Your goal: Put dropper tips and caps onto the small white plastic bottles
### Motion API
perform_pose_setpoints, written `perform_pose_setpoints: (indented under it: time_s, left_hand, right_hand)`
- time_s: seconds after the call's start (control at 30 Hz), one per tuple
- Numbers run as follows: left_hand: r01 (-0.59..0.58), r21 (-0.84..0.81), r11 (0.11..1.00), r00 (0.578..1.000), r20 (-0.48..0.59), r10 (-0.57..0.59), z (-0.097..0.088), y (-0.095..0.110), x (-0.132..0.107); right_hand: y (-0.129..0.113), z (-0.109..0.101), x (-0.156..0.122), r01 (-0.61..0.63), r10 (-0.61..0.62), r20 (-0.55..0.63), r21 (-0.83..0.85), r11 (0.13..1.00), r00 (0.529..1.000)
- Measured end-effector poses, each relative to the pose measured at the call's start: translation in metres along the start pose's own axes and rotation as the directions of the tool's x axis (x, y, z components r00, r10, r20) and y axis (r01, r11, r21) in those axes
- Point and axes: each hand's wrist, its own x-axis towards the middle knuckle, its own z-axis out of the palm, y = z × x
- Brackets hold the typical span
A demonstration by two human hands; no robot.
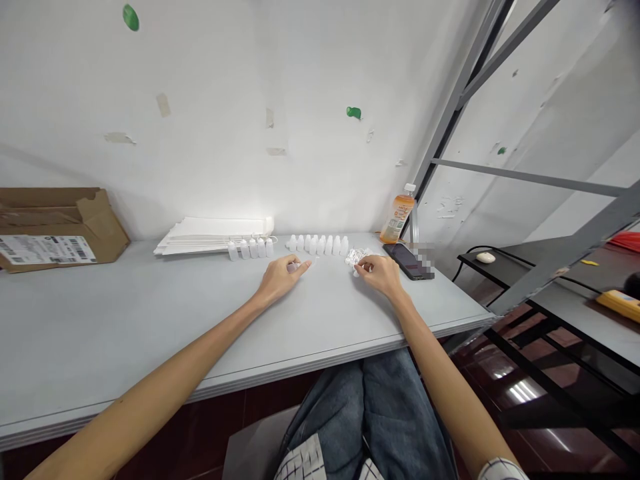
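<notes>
My left hand (280, 277) rests on the grey table (150, 320), fingers curled around a small white bottle (295, 267) lying on its side. My right hand (380, 272) reaches a small heap of white caps (356, 256) and pinches one between its fingertips. Behind the hands stands a row of several small white bottles (320, 244), and a shorter row of capped bottles (250, 249) stands to the left of it.
A stack of white flat sheets (210, 233) lies at the back by the wall. A cardboard box (55, 227) sits far left. An orange drink bottle (397, 215) and a dark phone (407, 260) are at the right, next to a grey metal frame (450, 120).
</notes>
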Motion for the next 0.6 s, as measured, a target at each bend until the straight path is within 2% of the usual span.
perform_pose_setpoints:
  time_s: [0.13,0.43,0.6]
  left_hand:
    - [0.033,0.015,0.999,0.999,-0.025,-0.033,-0.002,0.0,0.0]
    - [0.031,-0.067,0.997,1.0,-0.004,-0.031,-0.002,-0.003,0.003]
    - [0.112,-0.157,0.981,0.989,0.115,-0.094,-0.005,0.0,0.001]
  right_hand:
    - [-0.002,0.0,0.0,0.01,-0.007,0.073,-0.051,0.999,0.997]
    - [-0.007,0.002,-0.003,0.108,-0.109,0.192,0.02,0.994,0.975]
    - [-0.011,0.002,-0.006,0.118,-0.11,0.242,-0.017,0.993,0.964]
